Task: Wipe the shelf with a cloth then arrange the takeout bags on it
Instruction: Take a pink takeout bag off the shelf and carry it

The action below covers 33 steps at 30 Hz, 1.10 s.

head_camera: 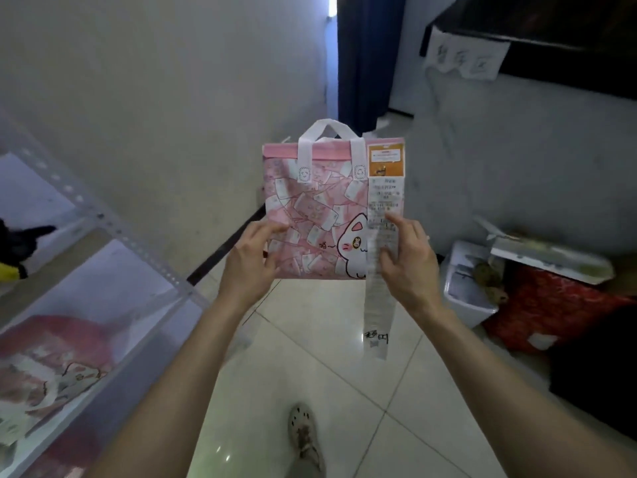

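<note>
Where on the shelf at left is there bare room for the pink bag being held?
The lower level is bare between the perforated rail and the lying cat bag. The upper level is bare beside the black-and-yellow thing. The floor at right is crowded: white box, red bag.

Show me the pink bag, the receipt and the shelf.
pink bag (pixel 310 215): head view, middle of its front panel.
receipt (pixel 375 315): head view, strip hanging below the bag.
shelf (pixel 144 253): head view, perforated metal rail.
</note>
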Motion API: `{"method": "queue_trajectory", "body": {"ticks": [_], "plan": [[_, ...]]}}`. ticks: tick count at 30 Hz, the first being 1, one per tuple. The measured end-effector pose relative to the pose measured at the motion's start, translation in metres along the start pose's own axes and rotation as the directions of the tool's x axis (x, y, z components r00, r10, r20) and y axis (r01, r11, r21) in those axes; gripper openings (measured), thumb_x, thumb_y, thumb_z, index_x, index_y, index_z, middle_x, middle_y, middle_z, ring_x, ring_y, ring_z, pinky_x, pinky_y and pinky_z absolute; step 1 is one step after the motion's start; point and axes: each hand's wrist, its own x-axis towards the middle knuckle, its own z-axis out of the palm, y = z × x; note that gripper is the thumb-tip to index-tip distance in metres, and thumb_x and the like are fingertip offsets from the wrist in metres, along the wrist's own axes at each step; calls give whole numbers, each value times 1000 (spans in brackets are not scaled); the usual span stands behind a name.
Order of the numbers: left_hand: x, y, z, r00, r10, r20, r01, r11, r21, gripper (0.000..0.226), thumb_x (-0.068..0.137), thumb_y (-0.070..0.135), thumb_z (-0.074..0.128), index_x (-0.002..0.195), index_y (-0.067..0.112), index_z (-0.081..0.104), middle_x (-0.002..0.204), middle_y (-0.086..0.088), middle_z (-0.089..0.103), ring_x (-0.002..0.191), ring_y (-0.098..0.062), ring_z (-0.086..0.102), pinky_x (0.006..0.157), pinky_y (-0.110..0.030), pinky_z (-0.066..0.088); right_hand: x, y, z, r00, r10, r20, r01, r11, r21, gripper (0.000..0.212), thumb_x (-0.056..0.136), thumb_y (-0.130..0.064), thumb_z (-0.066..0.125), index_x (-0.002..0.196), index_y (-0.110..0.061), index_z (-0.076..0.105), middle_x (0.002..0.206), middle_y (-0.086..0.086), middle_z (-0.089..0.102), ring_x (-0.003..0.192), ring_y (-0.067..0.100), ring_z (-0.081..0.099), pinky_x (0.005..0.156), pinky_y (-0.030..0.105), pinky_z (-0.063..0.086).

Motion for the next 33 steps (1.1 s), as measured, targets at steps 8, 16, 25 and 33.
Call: {"method": "queue_trajectory", "body": {"ticks": [8,16,25,33], "plan": [[186,49,48,974,222,38,-219,973,-66,50,94,0,73,135,29,69,138,12,61,113,-16,68,99,-46,61,124,34,-49,972,43,-233,-69,992,-105,60,95,-9,65,148,-30,45,134,-9,53,107,-3,49,88,10,41],[368,127,90,901,433,22,-418,882,-219,54,94,-6,71,137,26,68,136,11,59,120,-12,64,99,-42,63,252,56,-116,886,23,-463,-112,980,-166,61,92,-4,65,147,-24,48,132,-3,55,111,4,54,97,24,50],[522,208,154,809,588,-30,-576,779,-247,61,91,-2,79,136,37,65,134,23,58,119,0,60,101,-33,62,371,114,-187,781,-82,-620,-90,966,-241,61,92,-2,68,147,-19,49,133,-1,55,117,2,51,100,20,48],[634,259,196,806,569,-164,-592,769,-242,64,88,-10,68,138,30,66,135,13,65,116,-9,66,96,-32,62,496,157,-226,783,-151,-604,-34,958,-283,59,93,-3,67,147,-19,50,136,-1,56,118,11,60,99,13,46]]}}
